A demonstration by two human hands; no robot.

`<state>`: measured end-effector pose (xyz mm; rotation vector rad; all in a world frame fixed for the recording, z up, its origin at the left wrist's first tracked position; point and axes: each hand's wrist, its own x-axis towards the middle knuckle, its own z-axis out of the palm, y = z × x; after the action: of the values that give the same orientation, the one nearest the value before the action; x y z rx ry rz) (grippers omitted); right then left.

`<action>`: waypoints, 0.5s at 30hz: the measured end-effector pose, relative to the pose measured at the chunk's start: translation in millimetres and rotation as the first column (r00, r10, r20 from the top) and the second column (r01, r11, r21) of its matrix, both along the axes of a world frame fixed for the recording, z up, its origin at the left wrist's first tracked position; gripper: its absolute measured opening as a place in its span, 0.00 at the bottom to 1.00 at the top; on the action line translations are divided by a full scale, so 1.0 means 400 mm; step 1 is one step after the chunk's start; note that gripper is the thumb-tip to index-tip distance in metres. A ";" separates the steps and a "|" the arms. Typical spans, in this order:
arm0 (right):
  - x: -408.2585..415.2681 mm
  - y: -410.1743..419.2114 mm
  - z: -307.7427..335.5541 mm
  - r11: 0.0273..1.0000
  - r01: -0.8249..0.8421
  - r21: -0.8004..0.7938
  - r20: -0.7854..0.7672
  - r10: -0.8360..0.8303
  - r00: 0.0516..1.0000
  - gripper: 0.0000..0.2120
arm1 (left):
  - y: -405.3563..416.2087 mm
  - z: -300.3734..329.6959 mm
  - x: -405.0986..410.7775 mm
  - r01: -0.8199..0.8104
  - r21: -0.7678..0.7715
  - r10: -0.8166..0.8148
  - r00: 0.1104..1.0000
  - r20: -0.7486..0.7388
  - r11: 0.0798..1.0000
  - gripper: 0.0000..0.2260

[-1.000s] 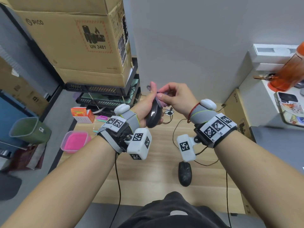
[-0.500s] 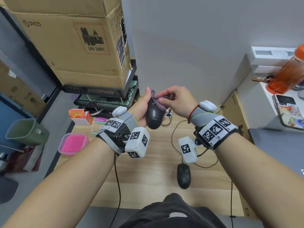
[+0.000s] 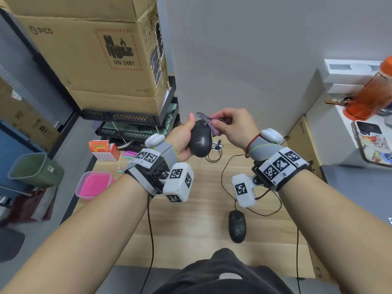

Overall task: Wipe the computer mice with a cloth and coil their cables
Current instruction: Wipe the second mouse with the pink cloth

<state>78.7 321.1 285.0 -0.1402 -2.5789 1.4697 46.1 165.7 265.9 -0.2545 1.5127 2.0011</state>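
Above the wooden desk (image 3: pixel 191 219), a black mouse (image 3: pixel 200 142) is gripped in the left hand (image 3: pixel 182 141), fingers curled round its body, while a small pinkish cloth (image 3: pixel 209 124) is pinched by the right hand (image 3: pixel 233 126) against its front end. Since a second ago the mouse has been turned from edge-on to back-up, and the cloth has been drawn across its top, so wiping appears under way. At six o'clock, a second mouse (image 3: pixel 237 229) lies on the desk, its cable (image 3: pixel 224 172) uncoiled.
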 end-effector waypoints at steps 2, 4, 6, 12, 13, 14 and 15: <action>-0.007 0.002 -0.003 0.999 0.044 0.002 -0.018 -0.044 0.999 0.08 | -0.007 0.014 0.009 0.054 0.096 -0.054 0.999 0.000 0.994 0.20; -0.005 0.013 -0.001 0.996 0.085 -0.027 0.020 -0.085 0.996 0.16 | -0.015 0.016 0.015 0.076 0.145 -0.073 0.997 -0.026 0.987 0.18; 0.001 0.016 -0.001 0.993 0.038 -0.112 0.075 -0.030 0.997 0.15 | -0.016 0.010 0.014 0.037 0.141 -0.032 0.999 -0.035 0.989 0.17; 0.030 -0.008 0.004 0.980 -0.190 0.063 0.077 0.185 0.980 0.09 | -0.011 0.003 0.008 -0.091 0.136 0.083 0.994 0.066 0.987 0.18; 0.030 -0.007 0.006 0.975 -0.208 0.080 0.080 0.201 0.976 0.09 | -0.014 0.004 0.013 -0.083 0.133 0.074 0.995 0.072 0.988 0.18; 0.028 -0.004 0.008 0.977 -0.200 0.069 0.073 0.195 0.978 0.09 | -0.017 0.002 0.017 -0.066 0.131 0.057 0.996 0.067 0.989 0.17; 0.022 0.000 0.009 0.986 -0.162 0.040 0.055 0.160 0.986 0.08 | -0.019 -0.001 0.021 -0.044 0.128 0.037 0.997 0.062 0.991 0.15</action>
<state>87.4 321.2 288.8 0.0385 -2.7183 1.4780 54.4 158.2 265.6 -0.2911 1.3450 2.0948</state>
